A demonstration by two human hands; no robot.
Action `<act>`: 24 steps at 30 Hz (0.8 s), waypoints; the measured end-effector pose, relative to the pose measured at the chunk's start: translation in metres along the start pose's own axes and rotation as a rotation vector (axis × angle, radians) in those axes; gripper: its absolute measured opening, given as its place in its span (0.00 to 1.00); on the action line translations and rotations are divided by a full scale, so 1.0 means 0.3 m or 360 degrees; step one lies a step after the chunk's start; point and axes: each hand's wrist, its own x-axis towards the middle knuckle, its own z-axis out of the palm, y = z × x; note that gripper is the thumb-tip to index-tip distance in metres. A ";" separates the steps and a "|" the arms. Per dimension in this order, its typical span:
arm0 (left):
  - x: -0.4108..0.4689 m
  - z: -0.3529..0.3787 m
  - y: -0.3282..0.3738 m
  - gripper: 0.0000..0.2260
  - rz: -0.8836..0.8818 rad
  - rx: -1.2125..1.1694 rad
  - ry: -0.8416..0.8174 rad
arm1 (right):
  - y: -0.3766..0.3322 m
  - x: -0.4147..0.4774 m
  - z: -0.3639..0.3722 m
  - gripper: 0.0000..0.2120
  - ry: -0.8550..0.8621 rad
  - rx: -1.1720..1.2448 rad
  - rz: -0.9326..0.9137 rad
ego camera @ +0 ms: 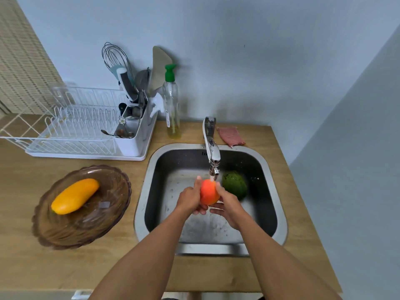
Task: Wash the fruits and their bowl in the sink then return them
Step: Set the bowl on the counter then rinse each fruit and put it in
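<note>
An orange-red round fruit (208, 191) is held under the tap (211, 148) over the steel sink (149, 169). My left hand (190, 199) grips its left side and my right hand (228, 202) cups its right side and underside. A dark green avocado-like fruit (234, 184) lies in the sink basin just behind my right hand. On the wooden counter to the left stands a brown glass bowl (104, 217) with a yellow mango (74, 195) lying in it.
A white dish rack (71, 135) with a cutlery holder and whisk stands at the back left. A clear soap bottle (172, 105) with a green pump stands behind the sink, a pink cloth (230, 136) to the tap's right. Walls close in behind and to the right.
</note>
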 end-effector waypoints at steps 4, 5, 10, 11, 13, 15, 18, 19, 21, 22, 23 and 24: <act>-0.009 -0.021 -0.016 0.35 -0.0016 -0.0012 0.0043 | 0.003 -0.013 0.026 0.22 0.0046 0.0080 -0.0019; -0.012 -0.030 -0.022 0.33 -0.0025 -0.0075 0.0021 | 0.003 -0.013 0.033 0.21 0.0067 0.0081 -0.0027; -0.044 -0.104 -0.048 0.19 0.0035 -0.0374 -0.0107 | 0.017 -0.029 0.076 0.18 0.0087 -0.0022 -0.0017; -0.052 -0.124 -0.049 0.19 0.0070 -0.0372 -0.0096 | 0.020 -0.033 0.086 0.18 0.0073 -0.0038 -0.0005; -0.068 -0.161 -0.050 0.19 0.0143 -0.0370 -0.0090 | 0.028 -0.042 0.111 0.18 0.0046 0.0025 0.0030; -0.082 -0.188 -0.051 0.18 0.0193 -0.0378 -0.0070 | 0.028 -0.056 0.138 0.16 0.0020 0.0088 0.0037; -0.105 -0.219 -0.063 0.18 0.0228 -0.0404 0.0023 | 0.040 -0.070 0.168 0.18 -0.0042 0.0021 -0.0042; -0.111 -0.229 -0.069 0.18 0.0240 -0.0400 0.0036 | 0.045 -0.077 0.175 0.19 -0.0050 -0.0006 -0.0072; -0.121 -0.243 -0.082 0.19 0.0234 -0.0449 0.0030 | 0.053 -0.088 0.184 0.19 -0.0067 -0.0009 -0.0100; -0.126 -0.248 -0.087 0.20 0.0206 -0.0515 0.0037 | 0.054 -0.094 0.189 0.18 -0.0102 0.0029 -0.0102; -0.131 -0.252 -0.092 0.20 0.0161 -0.0583 0.0047 | 0.053 -0.101 0.194 0.18 -0.0151 0.0091 -0.0099; -0.136 -0.255 -0.095 0.20 0.0107 -0.0628 0.0040 | 0.050 -0.108 0.202 0.18 -0.0199 0.0158 -0.0090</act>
